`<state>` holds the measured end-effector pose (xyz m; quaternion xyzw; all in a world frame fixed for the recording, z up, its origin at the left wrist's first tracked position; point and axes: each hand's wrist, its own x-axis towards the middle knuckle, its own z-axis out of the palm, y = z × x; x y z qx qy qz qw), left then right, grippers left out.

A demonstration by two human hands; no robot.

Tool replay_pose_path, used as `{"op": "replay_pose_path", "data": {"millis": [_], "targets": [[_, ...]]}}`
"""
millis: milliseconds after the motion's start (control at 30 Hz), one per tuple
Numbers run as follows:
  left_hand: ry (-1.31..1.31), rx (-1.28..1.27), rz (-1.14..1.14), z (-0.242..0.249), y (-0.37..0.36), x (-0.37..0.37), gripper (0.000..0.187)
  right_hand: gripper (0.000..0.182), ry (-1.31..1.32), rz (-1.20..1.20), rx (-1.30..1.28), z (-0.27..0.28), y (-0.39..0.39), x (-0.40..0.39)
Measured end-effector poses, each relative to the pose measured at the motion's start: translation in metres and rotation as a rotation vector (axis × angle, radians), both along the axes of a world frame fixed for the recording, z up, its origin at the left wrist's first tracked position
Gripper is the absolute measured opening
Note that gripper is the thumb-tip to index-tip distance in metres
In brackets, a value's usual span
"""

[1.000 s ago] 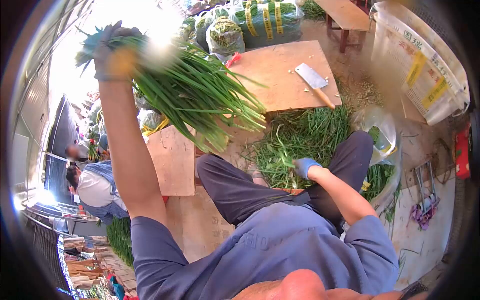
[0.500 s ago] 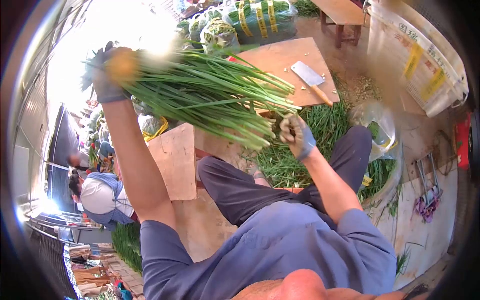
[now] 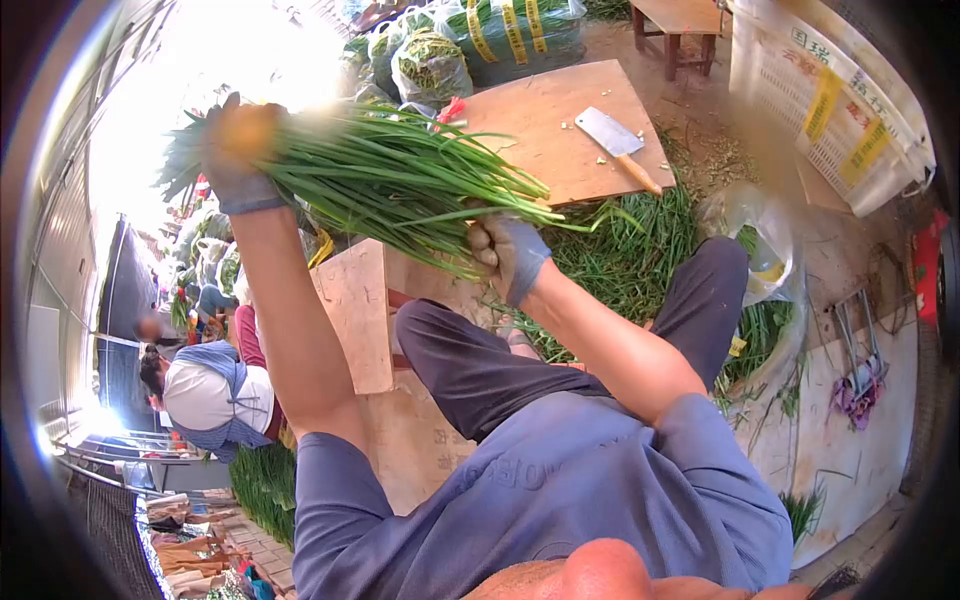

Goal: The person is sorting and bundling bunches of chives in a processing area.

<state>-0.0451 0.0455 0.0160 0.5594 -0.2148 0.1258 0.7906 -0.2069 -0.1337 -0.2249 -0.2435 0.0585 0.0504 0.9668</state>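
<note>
My left hand, in a grey work glove, grips a thick bunch of long green garlic chives by its leafy end. The bunch lies across the air above my knees, pale stem ends to the right. My right hand, also gloved, has its fingers curled in at the lower edge of the bunch, near the stem ends, closed on some stalks; the fingertips are partly hidden. Beyond it, a cleaver with a wooden handle rests on a wooden board among small cut bits.
Loose chives are heaped between my knees. A second board stands at the left, a white crate at the right. Bagged greens stand behind. Another person sits at the far left.
My right hand has moved left and up, from beside the stem ends to the lower edge of the bunch. My left hand keeps its grip, shifted slightly right and down.
</note>
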Motion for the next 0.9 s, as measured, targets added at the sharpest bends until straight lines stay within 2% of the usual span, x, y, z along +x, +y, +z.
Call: {"op": "replay_pose_path", "data": {"millis": [67,100,133,200,233,267,300,333,367,400,467,500,567,633,733,833,867,900], "targets": [[-0.082,0.046,0.124,-0.006,0.002,0.002,0.031,0.013,-0.022,-0.092,0.185,-0.025,-0.007,0.004],[-0.068,0.013,0.015,-0.01,0.012,0.009,0.029,0.012,-0.031,-0.128,0.267,-0.039,-0.017,0.003],[-0.054,-0.02,-0.094,-0.013,0.027,0.02,0.028,0.013,0.052,-0.194,0.167,-0.051,-0.031,-0.001],[-0.046,-0.092,-0.124,-0.018,0.036,0.023,0.026,0.013,0.141,-0.244,0.014,-0.096,-0.062,-0.018],[-0.051,-0.131,-0.045,-0.021,0.029,0.018,0.026,0.013,0.146,-0.226,-0.036,-0.129,-0.073,-0.028],[-0.057,-0.172,0.039,-0.025,0.029,0.015,0.026,0.015,0.229,-0.102,-0.429,-0.155,-0.087,-0.036],[-0.045,-0.163,-0.1,-0.028,0.042,0.022,0.026,0.018,0.306,0.032,-0.817,-0.181,-0.098,-0.045],[-0.03,-0.152,-0.249,-0.03,0.059,0.038,0.027,0.028,0.156,0.152,-1.48,-0.218,-0.103,-0.057],[-0.027,-0.145,-0.403,-0.029,0.066,0.049,0.027,0.031,0.113,0.25,-1.815,-0.218,-0.104,-0.077],[-0.036,-0.163,-0.455,-0.031,0.061,0.046,0.027,0.035,0.062,0.341,-2.15,-0.219,-0.104,-0.096],[-0.057,-0.199,-0.556,-0.03,0.045,0.029,0.026,0.034,-0.049,0.257,-1.964,-0.153,-0.104,-0.099],[-0.073,-0.186,-0.534,-0.028,0.04,0.02,0.026,0.034,-0.107,0.219,-1.871,-0.118,-0.099,-0.096],[-0.092,-0.154,-0.5,-0.028,0.029,0.008,0.025,0.031,-0.116,-0.231,-1.699,-0.056,-0.087,-0.097],[-0.138,-0.15,-0.638,-0.031,0.026,0.006,0.025,0.026,-0.318,-0.607,-1.563,-0.022,-0.085,-0.086],[-0.111,-0.202,-0.754,-0.027,0.011,-0.008,0.027,0.029,-0.352,-0.674,-1.625,-0.014,-0.093,-0.051],[-0.058,-0.236,-0.809,-0.022,0.0,-0.021,0.027,0.033,-0.364,-0.476,-1.601,-0.005,-0.095,-0.028],[-0.061,-0.246,-0.803,-0.023,-0.003,-0.025,0.028,0.032,-0.427,-0.407,-1.713,-0.001,-0.096,-0.023],[-0.064,-0.259,-0.795,-0.023,-0.004,-0.029,0.028,0.031,-0.46,-0.395,-1.704,-0.003,-0.095,-0.018]]}}
